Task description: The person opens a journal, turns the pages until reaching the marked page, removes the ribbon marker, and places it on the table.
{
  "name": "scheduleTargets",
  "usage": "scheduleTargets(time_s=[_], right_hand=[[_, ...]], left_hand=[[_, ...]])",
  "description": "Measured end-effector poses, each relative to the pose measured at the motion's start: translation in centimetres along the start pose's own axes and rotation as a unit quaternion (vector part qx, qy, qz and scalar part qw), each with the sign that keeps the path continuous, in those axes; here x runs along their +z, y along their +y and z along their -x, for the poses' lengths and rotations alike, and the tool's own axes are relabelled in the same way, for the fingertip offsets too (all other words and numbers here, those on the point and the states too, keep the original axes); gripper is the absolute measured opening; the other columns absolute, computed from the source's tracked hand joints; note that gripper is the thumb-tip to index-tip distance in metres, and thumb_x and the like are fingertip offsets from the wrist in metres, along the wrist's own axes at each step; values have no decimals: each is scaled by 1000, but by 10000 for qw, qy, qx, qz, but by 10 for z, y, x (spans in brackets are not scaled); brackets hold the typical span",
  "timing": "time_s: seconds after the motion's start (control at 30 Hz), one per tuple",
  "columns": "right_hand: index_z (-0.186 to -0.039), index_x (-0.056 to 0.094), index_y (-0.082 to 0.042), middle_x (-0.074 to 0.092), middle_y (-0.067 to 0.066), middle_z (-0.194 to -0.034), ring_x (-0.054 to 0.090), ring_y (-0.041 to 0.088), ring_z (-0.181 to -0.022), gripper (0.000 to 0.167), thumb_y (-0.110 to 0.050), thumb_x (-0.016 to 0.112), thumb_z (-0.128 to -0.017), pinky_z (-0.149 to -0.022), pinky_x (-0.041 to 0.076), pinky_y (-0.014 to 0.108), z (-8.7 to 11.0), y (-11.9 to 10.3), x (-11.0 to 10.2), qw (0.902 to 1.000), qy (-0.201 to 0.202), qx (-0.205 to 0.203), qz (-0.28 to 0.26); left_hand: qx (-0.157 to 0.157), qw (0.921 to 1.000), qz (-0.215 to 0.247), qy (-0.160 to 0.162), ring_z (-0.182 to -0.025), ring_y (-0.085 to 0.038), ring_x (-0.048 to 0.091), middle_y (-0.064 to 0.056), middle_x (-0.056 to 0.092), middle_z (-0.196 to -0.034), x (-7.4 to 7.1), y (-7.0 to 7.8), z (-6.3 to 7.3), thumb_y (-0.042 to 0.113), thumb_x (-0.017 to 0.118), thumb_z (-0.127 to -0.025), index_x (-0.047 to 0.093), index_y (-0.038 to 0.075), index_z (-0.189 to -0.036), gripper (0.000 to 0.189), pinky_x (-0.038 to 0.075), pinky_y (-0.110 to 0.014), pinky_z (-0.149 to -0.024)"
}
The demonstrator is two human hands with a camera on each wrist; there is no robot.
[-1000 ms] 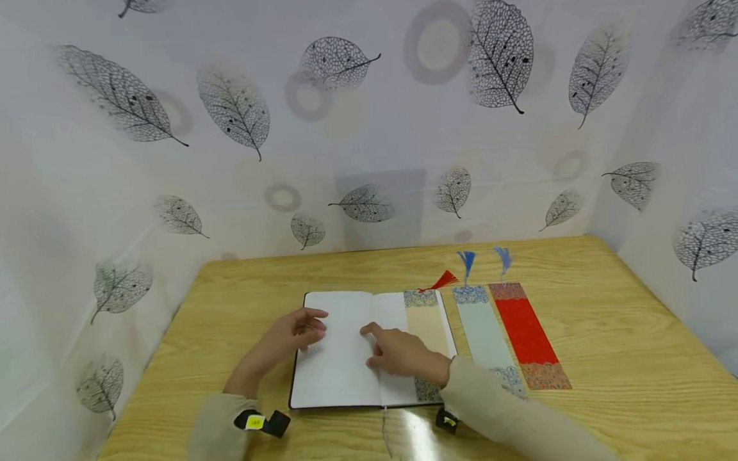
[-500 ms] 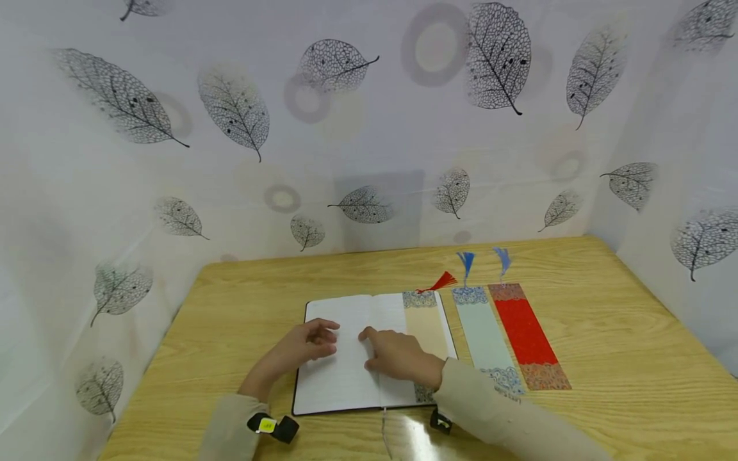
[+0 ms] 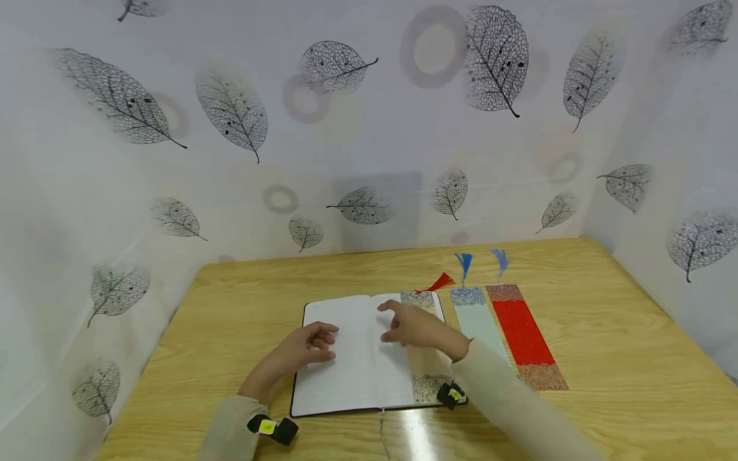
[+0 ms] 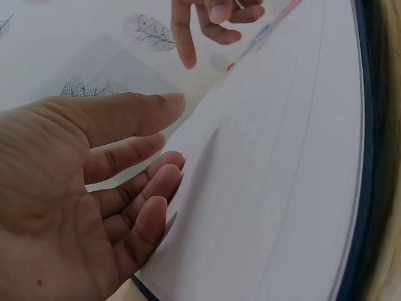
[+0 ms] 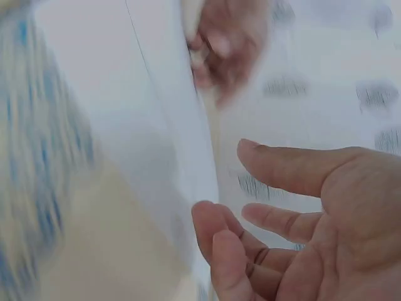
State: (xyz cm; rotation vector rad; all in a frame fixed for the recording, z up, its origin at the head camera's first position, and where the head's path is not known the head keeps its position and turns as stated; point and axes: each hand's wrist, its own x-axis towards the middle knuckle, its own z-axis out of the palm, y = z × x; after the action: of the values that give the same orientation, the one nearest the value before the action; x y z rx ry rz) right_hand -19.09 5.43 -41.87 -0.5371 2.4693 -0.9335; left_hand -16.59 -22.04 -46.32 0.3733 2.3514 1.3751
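An open notebook (image 3: 346, 390) with a dark cover lies on the table in the head view. My left hand (image 3: 296, 352) is over the outer part of its left page, fingers loosely bent and holding nothing. In the left wrist view, that hand's fingers (image 4: 156, 222) are close to the page; contact is unclear. My right hand (image 3: 423, 326) is above the right page and a beige bookmark (image 3: 429, 363), index finger extended, nothing held. The bookmark has patterned ends and a red tassel (image 3: 441, 282). My right forearm partly covers a pale green bookmark (image 3: 480, 323) beside the notebook.
A red bookmark (image 3: 523, 330) with patterned ends and a light blue tassel (image 3: 500, 260) lies farther right. A grey ribbon (image 3: 383, 434) hangs from the notebook's spine onto the wooden table (image 3: 623, 333). Leaf-printed white cloth (image 3: 380, 141) stands behind the table.
My right hand has moved away from the notebook's middle, up and to the right. My left hand has shifted slightly right and down over the left page since the first frame.
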Motion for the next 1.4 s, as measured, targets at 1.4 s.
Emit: scheduleTargets(time_s=[1.4], right_hand=[[-140, 41, 4, 62, 17, -113, 58, 22, -88, 67, -25, 71, -88, -75, 48, 38, -7, 83, -48, 9960, 528, 557, 449]], left_hand=[[38, 9998, -166, 90, -91, -18, 48, -7, 53, -104, 6, -5, -2, 19, 77, -82, 57, 3, -125, 50, 42, -20, -75]])
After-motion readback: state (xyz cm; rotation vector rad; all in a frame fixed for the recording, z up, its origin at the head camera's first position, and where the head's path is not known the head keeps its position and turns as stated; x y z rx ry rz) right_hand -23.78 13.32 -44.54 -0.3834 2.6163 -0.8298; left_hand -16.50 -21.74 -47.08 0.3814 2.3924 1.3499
